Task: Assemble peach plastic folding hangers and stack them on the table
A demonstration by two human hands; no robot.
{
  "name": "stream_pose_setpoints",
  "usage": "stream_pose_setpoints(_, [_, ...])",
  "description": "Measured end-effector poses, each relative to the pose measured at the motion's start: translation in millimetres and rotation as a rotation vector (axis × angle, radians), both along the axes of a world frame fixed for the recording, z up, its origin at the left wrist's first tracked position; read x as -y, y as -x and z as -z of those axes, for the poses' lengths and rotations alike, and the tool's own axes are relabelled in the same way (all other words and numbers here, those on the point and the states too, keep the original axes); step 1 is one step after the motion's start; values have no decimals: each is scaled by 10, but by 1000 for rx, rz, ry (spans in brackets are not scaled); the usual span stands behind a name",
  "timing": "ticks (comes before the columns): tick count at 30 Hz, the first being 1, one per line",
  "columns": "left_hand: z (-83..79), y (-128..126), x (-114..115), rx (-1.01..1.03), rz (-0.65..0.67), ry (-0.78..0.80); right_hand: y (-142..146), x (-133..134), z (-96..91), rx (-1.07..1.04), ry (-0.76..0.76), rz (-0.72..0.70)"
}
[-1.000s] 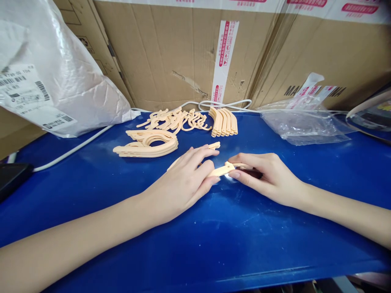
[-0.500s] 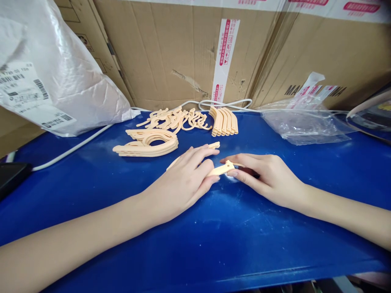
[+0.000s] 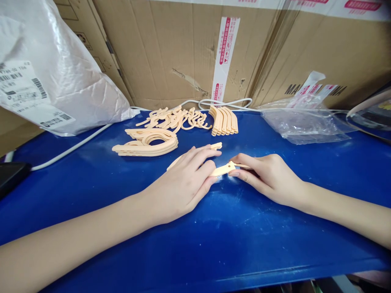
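My left hand (image 3: 186, 183) is closed over a beige plastic folding hanger (image 3: 222, 169), covering most of it. One arm end with a small hole sticks out by the thumb, and another end shows past the fingertips. My right hand (image 3: 271, 179) pinches a thin beige hook (image 3: 243, 165) against that holed end; its far part is hidden by the fingers. Behind my left hand lies a stack of folded beige hangers (image 3: 149, 151). Further back are a tangled pile of loose hooks (image 3: 171, 119) and a neat row of curved hanger arms (image 3: 224, 122).
A clear plastic bag (image 3: 305, 126) lies at the back right of the blue table (image 3: 214, 244). Cardboard boxes (image 3: 171, 49) stand behind, with a white cable (image 3: 76, 145) along them. A silvery parcel (image 3: 76, 81) and a black object (image 3: 12, 177) are at the left.
The holed end of the hanger has shifted slightly right. My right index finger has drawn back and curled, and more of the hook shows between the fingers.
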State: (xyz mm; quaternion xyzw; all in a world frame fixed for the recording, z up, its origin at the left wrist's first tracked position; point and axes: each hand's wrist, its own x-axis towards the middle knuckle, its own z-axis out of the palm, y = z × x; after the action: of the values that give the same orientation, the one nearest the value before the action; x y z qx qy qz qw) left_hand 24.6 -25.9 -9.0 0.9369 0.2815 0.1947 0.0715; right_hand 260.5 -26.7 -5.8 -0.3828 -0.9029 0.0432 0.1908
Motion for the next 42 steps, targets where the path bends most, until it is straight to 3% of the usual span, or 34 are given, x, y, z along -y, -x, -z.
stream_pose_setpoints(12, [31, 0, -3, 15, 8, 40, 5, 15, 17, 156, -256, -11])
stream_pose_setpoints(28, [29, 9, -5, -5, 43, 18, -36, -19, 17, 240, -285, -52])
stream_pose_setpoints(42, [39, 10, -9, -19, 49, -41, -51, -51, -1, 369, -536, -90])
